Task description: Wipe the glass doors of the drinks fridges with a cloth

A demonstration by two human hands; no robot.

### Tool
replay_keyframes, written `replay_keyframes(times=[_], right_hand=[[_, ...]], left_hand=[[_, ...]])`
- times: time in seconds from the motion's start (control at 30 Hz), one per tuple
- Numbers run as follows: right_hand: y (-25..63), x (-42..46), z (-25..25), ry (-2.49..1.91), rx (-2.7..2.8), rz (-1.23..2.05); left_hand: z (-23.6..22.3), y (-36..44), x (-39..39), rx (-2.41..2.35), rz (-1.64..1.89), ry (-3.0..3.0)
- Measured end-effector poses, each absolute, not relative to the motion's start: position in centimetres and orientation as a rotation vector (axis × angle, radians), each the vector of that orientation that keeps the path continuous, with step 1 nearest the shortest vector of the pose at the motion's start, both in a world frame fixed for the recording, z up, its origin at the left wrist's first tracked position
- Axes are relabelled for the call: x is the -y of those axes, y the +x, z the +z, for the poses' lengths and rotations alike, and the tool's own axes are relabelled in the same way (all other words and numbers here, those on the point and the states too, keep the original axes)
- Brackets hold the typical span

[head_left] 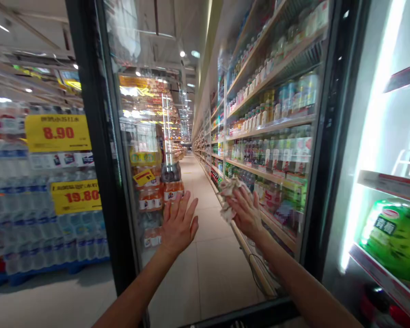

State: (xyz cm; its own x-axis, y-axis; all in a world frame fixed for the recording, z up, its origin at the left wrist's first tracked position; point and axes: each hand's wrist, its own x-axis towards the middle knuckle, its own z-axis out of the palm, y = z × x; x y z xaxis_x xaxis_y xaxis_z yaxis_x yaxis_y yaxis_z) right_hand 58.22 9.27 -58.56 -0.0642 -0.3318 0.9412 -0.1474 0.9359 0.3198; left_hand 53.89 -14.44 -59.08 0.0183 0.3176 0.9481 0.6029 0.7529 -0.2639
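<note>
A glass door (177,282) in a black frame stands swung open before me. My left hand (179,225) is raised with its fingers spread, its palm towards the glass; it holds nothing. Higher up and to the right, my right hand (246,212) has a crumpled pale cloth (229,212) under its fingers at the pane. The cloth sticks out past the fingertips and to the left of the hand. The aisle and several shelves of bottles show in or through the glass.
Left of the door are stacked packs of bottled water (54,228) with yellow price signs (58,132). On the right, the lit cooler has shelves (392,182) and a green packaged product (391,239). The black door frame (104,159) borders the glass.
</note>
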Motion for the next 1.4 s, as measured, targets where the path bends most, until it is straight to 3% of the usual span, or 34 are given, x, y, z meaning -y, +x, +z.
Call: replay_keyframes(times=[0.17,0.23,0.4,0.47,0.67,0.73,0.9,1.13,1.3,1.4], right_hand=[[57.3,-10.9,-54.6,-0.195,1.341,0.252],[57.0,-8.2,-55.4,-0.088,1.418,0.192],[57.0,-0.5,-63.3,0.727,1.609,-0.261],[57.0,0.2,-63.3,0.855,1.613,-0.329],[55.7,1.6,-53.3,0.243,1.554,-0.003],[55.7,3.4,-54.5,0.327,1.614,-0.02],[56.0,7.1,-62.1,1.024,1.658,-0.383],[55.4,9.3,-52.6,0.417,1.667,-0.026],[55.4,9.6,-59.5,1.045,1.652,-0.367],[55.4,8.2,-59.0,1.025,1.628,-0.37]], left_hand=[[-58.8,53.9,14.4,1.583,-0.235,-0.771],[-58.7,54.0,15.0,1.607,-0.218,-0.802],[-60.6,54.8,19.9,1.72,-0.178,-0.868],[-62.1,55.5,22.4,1.765,-0.223,-0.801],[-63.7,58.2,25.4,1.773,-0.505,-0.712],[-63.4,58.8,25.8,1.753,-0.562,-0.679],[-63.3,59.1,28.0,1.768,-0.569,-0.599],[-63.4,59.0,28.1,1.765,-0.631,-0.519],[-62.8,59.3,27.7,1.732,-0.556,-0.575],[-62.1,59.2,27.7,1.715,-0.519,-0.606]])
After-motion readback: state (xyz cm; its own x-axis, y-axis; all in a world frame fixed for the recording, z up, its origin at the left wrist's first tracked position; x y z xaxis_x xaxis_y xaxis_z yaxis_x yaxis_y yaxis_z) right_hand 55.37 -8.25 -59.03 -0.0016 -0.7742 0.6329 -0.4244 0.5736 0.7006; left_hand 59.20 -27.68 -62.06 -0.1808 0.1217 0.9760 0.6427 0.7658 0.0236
